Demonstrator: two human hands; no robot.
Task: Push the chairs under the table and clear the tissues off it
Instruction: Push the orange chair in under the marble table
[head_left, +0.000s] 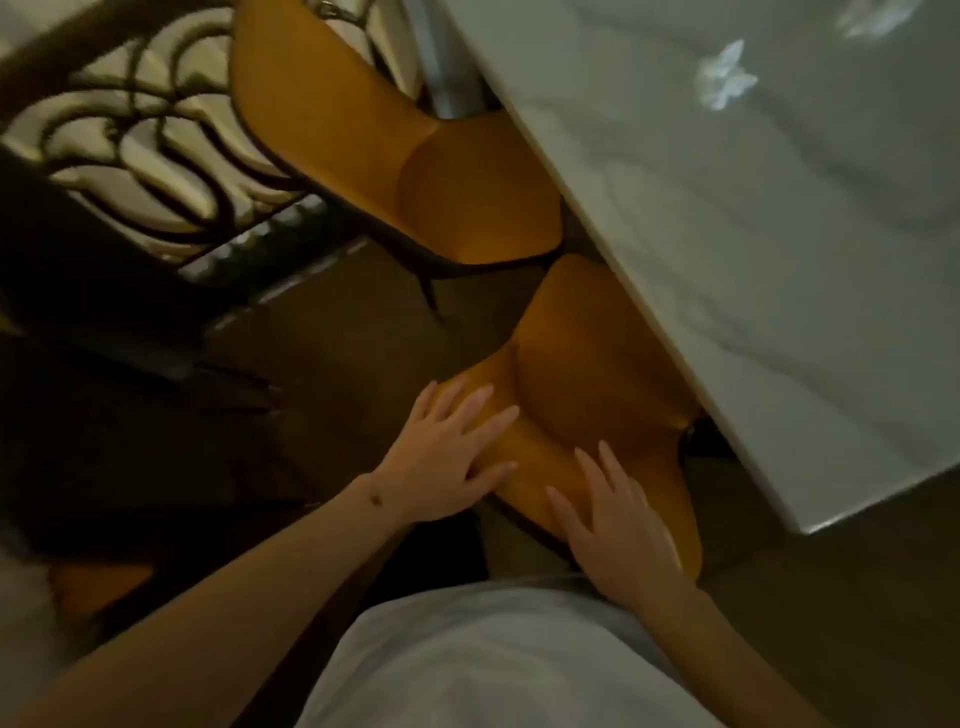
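Two orange chairs stand along the left edge of a pale marble table (779, 260). The near chair (587, 364) has its seat partly under the tabletop. My left hand (447, 452) lies flat with straight fingers on the top of its backrest. My right hand (618, 519) presses flat on the backrest's right part. The far chair (467, 192) stands beyond it, seat partly under the table. A crumpled white tissue (724, 78) lies on the tabletop, and a second tissue (872, 18) lies near the top edge.
A dark metal railing with curled scrollwork (145, 140) runs along the left, close behind the far chair. Dark floor (337, 338) lies between railing and chairs. The table's near corner (805, 525) juts out at the right.
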